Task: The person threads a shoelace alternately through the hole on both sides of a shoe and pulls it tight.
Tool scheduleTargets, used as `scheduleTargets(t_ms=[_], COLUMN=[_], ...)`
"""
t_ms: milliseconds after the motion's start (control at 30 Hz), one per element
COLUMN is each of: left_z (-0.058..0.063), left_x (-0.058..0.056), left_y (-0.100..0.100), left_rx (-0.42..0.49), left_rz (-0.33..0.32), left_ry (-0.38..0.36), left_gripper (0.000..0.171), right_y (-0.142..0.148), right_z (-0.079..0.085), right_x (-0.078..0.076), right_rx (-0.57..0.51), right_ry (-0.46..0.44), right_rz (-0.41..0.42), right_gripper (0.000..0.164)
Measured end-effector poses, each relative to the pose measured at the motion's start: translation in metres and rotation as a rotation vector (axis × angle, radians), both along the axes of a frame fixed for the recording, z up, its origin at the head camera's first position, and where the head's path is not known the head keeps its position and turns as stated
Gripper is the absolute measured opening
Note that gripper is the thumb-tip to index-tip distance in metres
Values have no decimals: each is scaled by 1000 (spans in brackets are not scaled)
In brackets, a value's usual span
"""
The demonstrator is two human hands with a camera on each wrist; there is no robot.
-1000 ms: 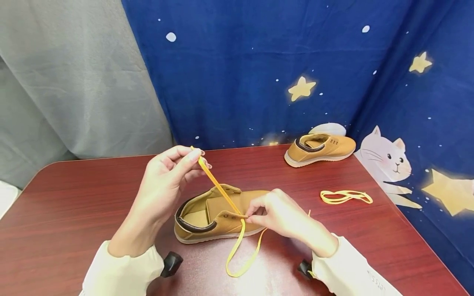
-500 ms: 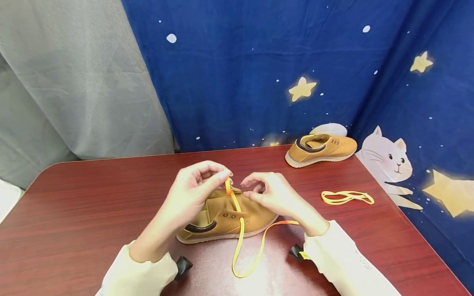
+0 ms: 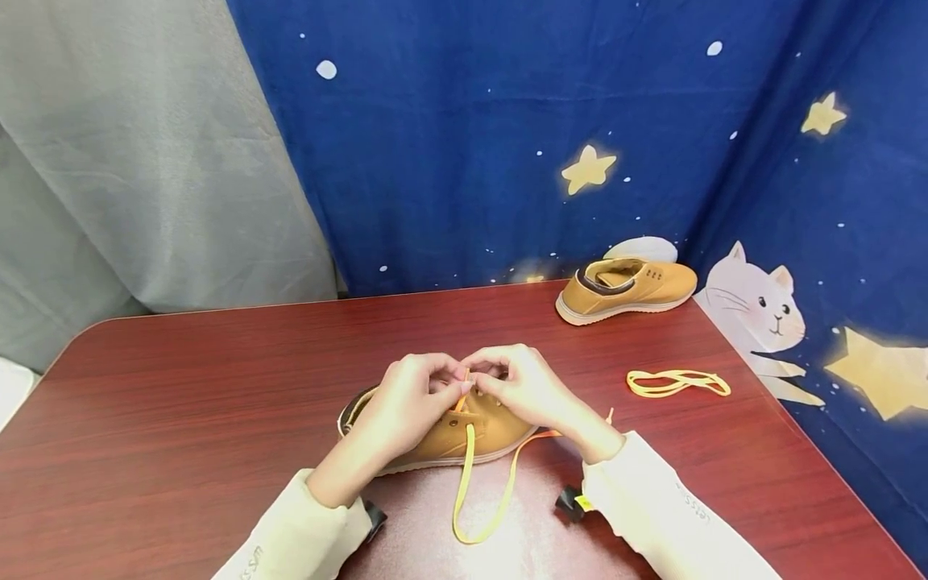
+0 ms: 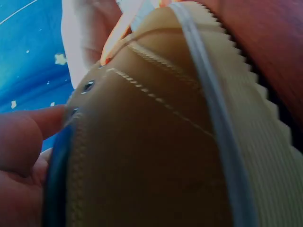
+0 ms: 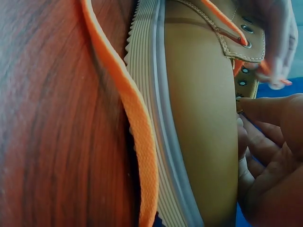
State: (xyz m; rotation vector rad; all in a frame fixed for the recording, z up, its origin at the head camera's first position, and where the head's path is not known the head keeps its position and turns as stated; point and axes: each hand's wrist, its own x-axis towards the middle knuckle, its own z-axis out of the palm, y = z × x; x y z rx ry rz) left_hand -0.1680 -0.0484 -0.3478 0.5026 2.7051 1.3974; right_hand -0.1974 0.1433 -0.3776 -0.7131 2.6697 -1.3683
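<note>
The dark red table (image 3: 181,403) fills the lower frame, and just below centre sits a tan shoe (image 3: 438,443), smooth-sided, with ribbed pale sole and metal-ringed eyelets. The right hand (image 3: 524,385) pinches its far flap; the left hand (image 3: 415,396) pinches a yellow-orange lace (image 3: 466,463) threaded through the near flap.

Lace bundle (image 3: 677,383) right of near shoe (image 3: 451,445)

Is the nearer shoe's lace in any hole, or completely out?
In at least one: the right wrist view shows the lace passing into an eyelet on the shoe.
</note>
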Motion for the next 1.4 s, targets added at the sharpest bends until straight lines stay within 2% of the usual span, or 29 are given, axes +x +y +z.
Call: scheduleTargets(t_ms=[100,200,467,733,967,1400], left_z=[-1,-1,-11,-16,-16,-17], left_x=[1,2,-7,-11,-11,-10], left_y=[-2,-3,-5,0,1,2], left_rx=[-80,-115,-80,-98,-111,-148], left_rz=[33,67,149,174,195,206], left_ry=[-14,-24,-89,-54,-56,-37], left_gripper=[3,7,6,9,10,13], right_y=[-3,-4,-4,0,-1,5], right_z=[1,1,3,2,1,0], right_x=[-1,-1,-3,-4,-3,-3], right_rx=[-8,-15,-41,-50,-59,22], right_ry=[-10,-19,-47,-31,-21,54], right_rz=[3,-2,-9,0,5,53], right_gripper=[19,19,18,18,17,24])
